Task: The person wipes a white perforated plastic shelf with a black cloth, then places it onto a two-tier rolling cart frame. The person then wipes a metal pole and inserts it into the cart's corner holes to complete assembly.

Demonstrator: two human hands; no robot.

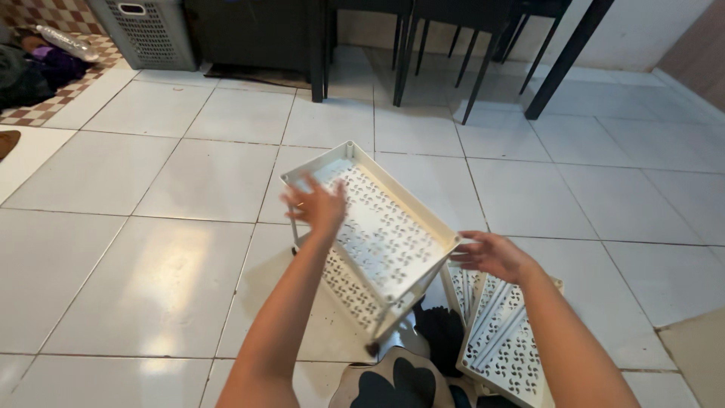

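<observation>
A white rack [385, 227] with perforated tray shelves stands on the tiled floor [174, 249], directly in front of the person. The left hand [317, 205] rests against the long near edge of the top tray, fingers spread wide, not closed around anything. The right hand [491, 255] is open too, fingers stretched toward the tray's right corner, just beside it; whether it touches the rim cannot be told. A lower tray of the same rack shows beneath the top one. To the right, loose white perforated trays [502, 340] lie stacked on the floor. Dark table legs [483, 68] and a grey laundry basket [147, 30] stand farther back.
</observation>
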